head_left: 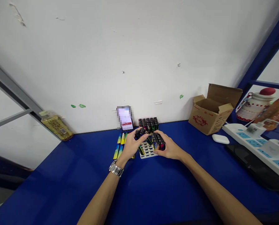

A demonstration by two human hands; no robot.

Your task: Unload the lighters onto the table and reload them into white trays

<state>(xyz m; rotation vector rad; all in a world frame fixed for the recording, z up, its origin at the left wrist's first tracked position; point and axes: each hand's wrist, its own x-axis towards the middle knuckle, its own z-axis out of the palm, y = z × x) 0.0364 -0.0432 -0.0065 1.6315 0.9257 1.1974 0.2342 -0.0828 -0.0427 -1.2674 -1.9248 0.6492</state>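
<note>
My left hand (129,146), with a metal watch on its wrist, is closed around several dark-topped batteries (140,133) above a white perforated tray (149,154). A loose battery (141,150) leans at the tray's left side, below that hand. Across from it, my right hand (169,148) grips an upright cluster of batteries (157,140) at the tray's right edge. Behind the tray stands a block of upright batteries (149,122). Yellow-and-blue batteries (118,149) lie flat in rows to the left, partly hidden by my left hand.
A lit phone (125,119) leans on the wall. At left is a tilted drink bottle (56,125). An open cardboard box (205,115), a white case (220,138), a black pouch (252,165) and a power strip (243,134) occupy the right side of the blue table (149,190).
</note>
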